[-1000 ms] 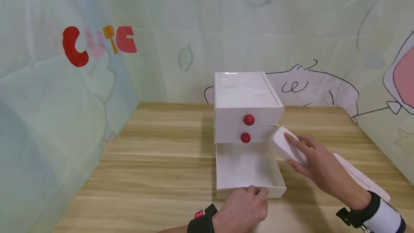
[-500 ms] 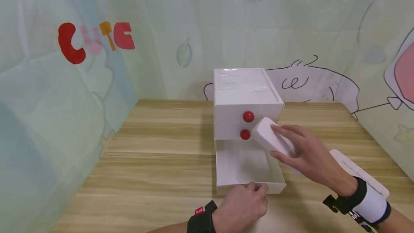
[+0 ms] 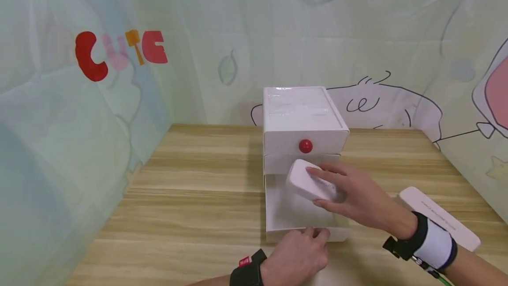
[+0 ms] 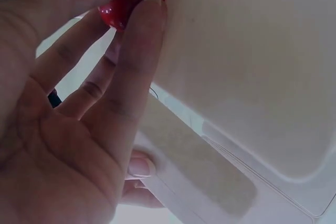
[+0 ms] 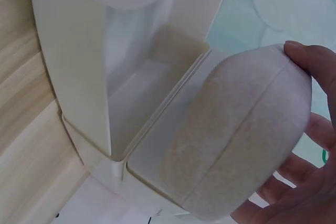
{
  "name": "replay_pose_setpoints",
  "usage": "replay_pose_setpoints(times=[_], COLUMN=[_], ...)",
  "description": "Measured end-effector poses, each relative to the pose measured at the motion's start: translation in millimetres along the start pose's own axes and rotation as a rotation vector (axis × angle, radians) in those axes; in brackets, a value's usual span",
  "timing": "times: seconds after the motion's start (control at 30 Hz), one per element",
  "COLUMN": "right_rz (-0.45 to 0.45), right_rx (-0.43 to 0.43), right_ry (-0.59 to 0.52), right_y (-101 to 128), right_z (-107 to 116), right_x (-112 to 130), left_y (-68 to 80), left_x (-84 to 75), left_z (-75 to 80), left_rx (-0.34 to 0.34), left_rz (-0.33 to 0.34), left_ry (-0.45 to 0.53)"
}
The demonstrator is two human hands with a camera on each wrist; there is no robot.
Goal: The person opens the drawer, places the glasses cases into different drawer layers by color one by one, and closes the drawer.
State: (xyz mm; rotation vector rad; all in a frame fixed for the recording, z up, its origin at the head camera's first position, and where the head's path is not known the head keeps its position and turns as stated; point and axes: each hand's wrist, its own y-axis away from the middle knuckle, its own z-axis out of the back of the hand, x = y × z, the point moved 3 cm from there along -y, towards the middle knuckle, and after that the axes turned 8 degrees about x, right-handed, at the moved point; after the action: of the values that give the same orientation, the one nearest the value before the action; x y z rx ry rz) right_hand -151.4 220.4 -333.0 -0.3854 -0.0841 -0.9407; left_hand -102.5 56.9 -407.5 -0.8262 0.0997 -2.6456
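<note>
At the front of a white drawer unit (image 3: 301, 109), the bottom drawer (image 3: 278, 235) is pulled out. My left hand (image 3: 295, 257) pinches that drawer's red round knob (image 4: 118, 11) between thumb and fingers; the left wrist view shows the grip, while the head view hides the knob behind the hand. My right hand (image 3: 359, 197) holds a white rounded box (image 3: 309, 182) with small print on one face, thumb on one side and fingers on the other. In the head view the box overlaps the open drawer, tilted, and covers part of the middle drawer front (image 3: 278, 163).
Another white rounded box (image 3: 440, 217) with small print lies on the wooden table (image 3: 190, 215), partly behind my right wrist. The top drawer is shut, with a red knob (image 3: 305, 146). A printed cloth backdrop (image 3: 206, 25) stands behind and along both sides.
My right hand has carried the white box leftward, from beside the unit to over the open drawer, now covering the middle knob. The left hand stays on the drawer knob.
</note>
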Motion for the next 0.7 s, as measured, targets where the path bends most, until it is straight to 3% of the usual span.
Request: replay_pose_setpoints(times=[0.27,0.7], right_rz=[0.066,0.044], right_rx=[0.084,0.256], right_ry=[-0.011,0.033], right_y=[-11,-24], right_z=[-12,-34], right_x=[9,2], left_y=[-0.3,0.0], left_x=[0.4,0.4], left_z=[1.0,0.8], left_rx=[0.025,0.081], left_rz=[0.001,-0.016], left_ry=[0.008,0.033])
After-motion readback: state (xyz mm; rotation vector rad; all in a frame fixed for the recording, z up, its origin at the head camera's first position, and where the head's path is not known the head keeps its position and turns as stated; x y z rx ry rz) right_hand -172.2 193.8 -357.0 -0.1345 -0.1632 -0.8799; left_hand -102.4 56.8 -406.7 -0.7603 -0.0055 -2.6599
